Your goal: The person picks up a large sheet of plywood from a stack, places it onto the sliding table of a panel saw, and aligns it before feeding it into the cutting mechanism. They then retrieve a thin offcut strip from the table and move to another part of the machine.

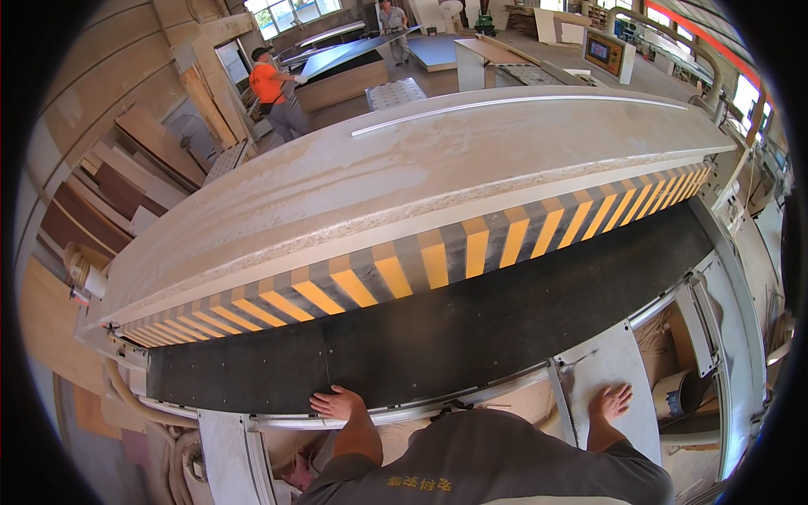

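My left hand (335,402) lies at the front edge of a long black panel (421,345), its fingers outstretched and nothing in them. On a pale grey metal support table (608,370) to the right rests my right hand (612,402), palm down with the fingers apart. Beyond the black panel runs a machine beam with yellow and black stripes (433,259). A broad, dusty board-like top (421,160) covers the machine behind the stripes.
A metal rail (396,417) borders the black panel. A dark bucket (673,396) stands beside the right support table. At the far left, a person in an orange shirt (268,84) and another person in grey (393,25) handle a large sheet (358,55). A control box (608,55) stands far right.
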Motion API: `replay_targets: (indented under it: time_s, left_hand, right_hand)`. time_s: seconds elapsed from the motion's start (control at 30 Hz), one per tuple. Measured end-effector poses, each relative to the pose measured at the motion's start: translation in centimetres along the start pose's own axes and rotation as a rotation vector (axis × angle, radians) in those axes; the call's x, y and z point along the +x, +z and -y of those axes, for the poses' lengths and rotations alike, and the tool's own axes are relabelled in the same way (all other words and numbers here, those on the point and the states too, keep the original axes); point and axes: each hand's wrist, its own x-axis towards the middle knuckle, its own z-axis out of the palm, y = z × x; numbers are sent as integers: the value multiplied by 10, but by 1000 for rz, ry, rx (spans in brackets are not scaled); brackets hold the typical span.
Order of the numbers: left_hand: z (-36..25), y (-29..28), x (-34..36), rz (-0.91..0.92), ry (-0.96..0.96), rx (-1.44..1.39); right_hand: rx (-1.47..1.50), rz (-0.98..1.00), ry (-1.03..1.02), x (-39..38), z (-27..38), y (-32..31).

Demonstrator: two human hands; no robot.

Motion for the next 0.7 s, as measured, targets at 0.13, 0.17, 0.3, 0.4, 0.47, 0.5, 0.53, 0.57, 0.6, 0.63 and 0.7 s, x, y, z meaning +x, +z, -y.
replay_targets:
  time_s: [0.13, 0.17, 0.3, 0.4, 0.47, 0.5, 0.53, 0.57, 0.6, 0.63, 0.7]
  left_hand:
    - [1, -1, -1, -4, 8, -8]
    - [1, -1, -2, -4, 6, -8]
    - [2, 1, -1, -23, 20, 5]
    - [0, 1, -1, -21, 16, 3]
    - [0, 1, 0, -22, 12, 0]
    - [1, 2, -1, -25, 10, 6]
    - [2, 2, 0, -28, 9, 12]
    - [3, 3, 0, -29, 9, 12]
    - [3, 3, 0, -30, 7, 15]
    - [3, 4, 0, -31, 6, 19]
    - [3, 5, -1, -33, 7, 21]
  right_hand:
    - [-1, 3, -3, -1, 0, -1]
    - [0, 3, -4, 0, 1, -1]
    - [0, 3, -4, 0, -1, 0]
    - [-2, 6, 0, 0, -1, 0]
    - [8, 4, -1, 1, -1, 2]
    - [8, 4, -2, 1, -1, 2]
    - [11, 0, -6, 1, -1, 3]
    - [14, -3, -10, 1, 0, 3]
    - [14, -3, -10, 0, 0, 2]
    - [14, -2, -9, 0, 1, 1]
    - [13, 0, -8, 0, 1, 0]
